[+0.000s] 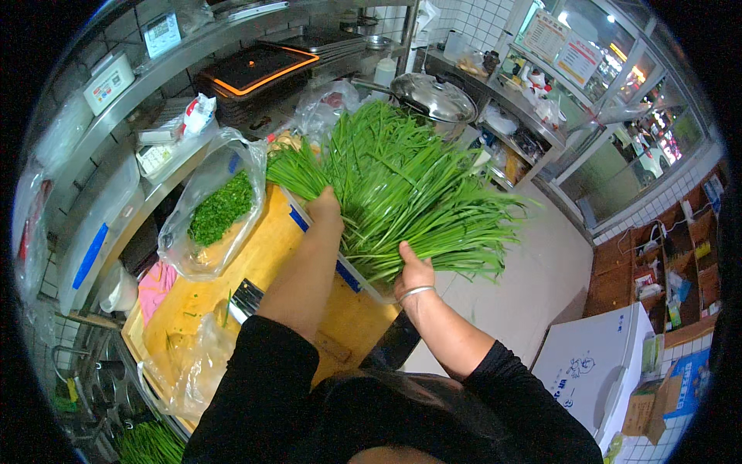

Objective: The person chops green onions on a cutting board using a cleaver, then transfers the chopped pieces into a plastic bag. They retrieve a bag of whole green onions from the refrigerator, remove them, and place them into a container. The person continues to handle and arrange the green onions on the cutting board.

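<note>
A large heap of long green Chinese chives (400, 174) fills a clear plastic tub with blue tape (349, 275) on its near rim. My left hand (324, 211) closes around chives at the heap's left side. On the right, my right hand (414, 269), with a bangle at the wrist, grips the lower ends of another bunch, thumb on top. Chopped greens (223, 209) lie in an open clear plastic bag (208, 255) on the yellow cutting board (353, 333). Beneath my left forearm a wide metal blade (246, 298), probably a cleaver, shows partly.
Behind the heap stands a lidded steel pan (435, 95). Black trays with an orange rim (255, 66) are stacked at the back left. A crumpled plastic bag (200, 359) and a pink cloth (155, 290) lie by the board's left side. A white chest freezer (591, 359) stands at right.
</note>
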### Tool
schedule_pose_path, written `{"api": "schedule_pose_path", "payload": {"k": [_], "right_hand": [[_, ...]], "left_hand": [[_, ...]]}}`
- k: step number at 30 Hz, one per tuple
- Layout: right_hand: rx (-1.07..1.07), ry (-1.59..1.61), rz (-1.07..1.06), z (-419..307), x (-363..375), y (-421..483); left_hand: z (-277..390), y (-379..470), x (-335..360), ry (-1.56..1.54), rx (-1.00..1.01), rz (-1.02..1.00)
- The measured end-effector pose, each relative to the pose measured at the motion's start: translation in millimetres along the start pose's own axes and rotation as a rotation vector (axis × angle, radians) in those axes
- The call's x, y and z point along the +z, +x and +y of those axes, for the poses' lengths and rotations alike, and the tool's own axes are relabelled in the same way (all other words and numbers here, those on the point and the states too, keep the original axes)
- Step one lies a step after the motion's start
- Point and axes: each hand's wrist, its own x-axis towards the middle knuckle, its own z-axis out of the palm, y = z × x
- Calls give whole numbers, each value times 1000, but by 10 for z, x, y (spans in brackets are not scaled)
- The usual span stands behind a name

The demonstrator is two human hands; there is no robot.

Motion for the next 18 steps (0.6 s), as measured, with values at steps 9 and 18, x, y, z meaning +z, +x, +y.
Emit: {"api": "schedule_pose_path", "payload": {"k": [9, 18], "right_hand": [[227, -203, 31, 90, -30, -47], [364, -624, -601, -749, -795, -484]], "left_hand": [[-14, -528, -248, 451, 576, -301], [-247, -1300, -668, 1383, 1030, -1079]]}}
